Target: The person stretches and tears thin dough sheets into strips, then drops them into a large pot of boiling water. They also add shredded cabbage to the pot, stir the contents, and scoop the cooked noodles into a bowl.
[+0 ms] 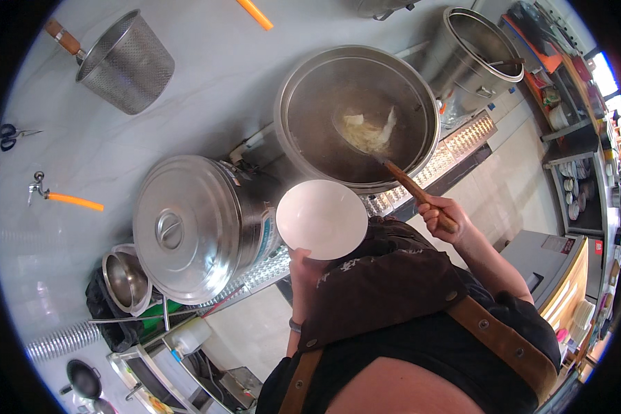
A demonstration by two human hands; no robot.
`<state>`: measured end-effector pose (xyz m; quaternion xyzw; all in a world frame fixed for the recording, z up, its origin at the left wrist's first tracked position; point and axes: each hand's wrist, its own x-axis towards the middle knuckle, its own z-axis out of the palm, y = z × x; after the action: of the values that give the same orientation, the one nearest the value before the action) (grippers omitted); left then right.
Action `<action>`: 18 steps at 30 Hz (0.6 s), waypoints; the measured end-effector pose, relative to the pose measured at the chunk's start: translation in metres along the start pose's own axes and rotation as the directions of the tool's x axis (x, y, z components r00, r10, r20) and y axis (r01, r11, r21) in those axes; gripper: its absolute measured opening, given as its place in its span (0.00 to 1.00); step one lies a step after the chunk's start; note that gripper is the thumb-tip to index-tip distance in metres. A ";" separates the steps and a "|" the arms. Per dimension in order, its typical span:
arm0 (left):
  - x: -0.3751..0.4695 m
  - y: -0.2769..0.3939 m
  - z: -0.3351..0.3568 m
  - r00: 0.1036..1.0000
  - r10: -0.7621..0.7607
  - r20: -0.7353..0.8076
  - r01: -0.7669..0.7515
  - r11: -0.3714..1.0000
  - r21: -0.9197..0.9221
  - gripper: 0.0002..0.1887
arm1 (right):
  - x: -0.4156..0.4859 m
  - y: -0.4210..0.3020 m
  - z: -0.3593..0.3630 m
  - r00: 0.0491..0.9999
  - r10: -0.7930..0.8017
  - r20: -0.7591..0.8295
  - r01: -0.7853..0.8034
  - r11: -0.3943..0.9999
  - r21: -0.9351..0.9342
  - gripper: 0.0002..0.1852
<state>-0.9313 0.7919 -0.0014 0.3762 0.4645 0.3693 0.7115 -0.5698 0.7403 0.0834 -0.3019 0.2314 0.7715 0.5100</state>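
Note:
My left hand (302, 264) grips the rim of a white bowl (322, 219), whose inside shows no food. The bowl is beside the near left edge of a large round metal pot (310, 139). My right hand (442, 220) is closed around the wooden handle (414, 189) of a long utensil. Its far end lies in the pot's brownish liquid, and pale strands like noodles (367, 134) gather there. The shape of that end is hidden under them.
Left of the pot stands a large vessel with a domed metal lid (186, 233). Another tall metal pot (466, 57) stands at the upper right. A perforated metal basket (129, 67) hangs on the wall. A grey cabinet (530, 259) is at my right.

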 end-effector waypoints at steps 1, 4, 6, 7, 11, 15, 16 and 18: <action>0.001 -0.004 -0.009 0.999 -0.037 -0.001 0.037 0.999 0.003 0.30 | 0.008 0.002 -0.001 0.991 -0.063 -0.121 0.044 0.987 -0.153 0.09; 0.001 -0.013 -0.021 0.995 -0.078 -0.054 0.080 0.996 0.040 0.30 | 0.021 0.010 -0.006 0.954 -0.260 -0.152 0.138 0.826 -0.547 0.07; -0.004 -0.018 -0.013 0.990 -0.045 -0.135 0.058 0.993 0.099 0.30 | 0.023 0.013 -0.009 0.932 -0.331 -0.150 0.150 0.726 -0.671 0.06; -0.006 -0.018 -0.009 0.987 -0.031 -0.159 0.038 0.999 0.038 0.30 | 0.021 0.014 -0.010 0.927 -0.348 -0.138 0.142 0.670 -0.729 0.06; -0.003 -0.012 -0.005 0.991 -0.016 -0.130 0.026 0.997 0.075 0.30 | 0.006 0.012 -0.012 0.930 -0.349 -0.112 0.109 0.555 -0.824 0.07; 0.006 -0.011 -0.015 0.996 -0.085 -0.035 0.091 0.951 0.296 0.33 | -0.016 0.009 -0.009 0.955 -0.274 -0.112 0.071 0.578 -0.813 0.10; 0.008 -0.012 -0.016 0.998 -0.068 -0.013 0.068 0.933 0.354 0.33 | -0.023 0.007 -0.007 0.963 -0.239 -0.125 0.062 0.645 -0.761 0.11; 0.013 -0.016 -0.010 0.997 0.056 0.056 -0.073 0.925 0.372 0.34 | -0.034 0.002 -0.005 0.980 -0.144 -0.140 0.027 0.786 -0.617 0.11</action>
<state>-0.9343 0.7985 -0.0237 0.5278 0.4979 0.2889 0.6245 -0.5606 0.7144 0.1039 -0.5291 0.0003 0.7504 0.3962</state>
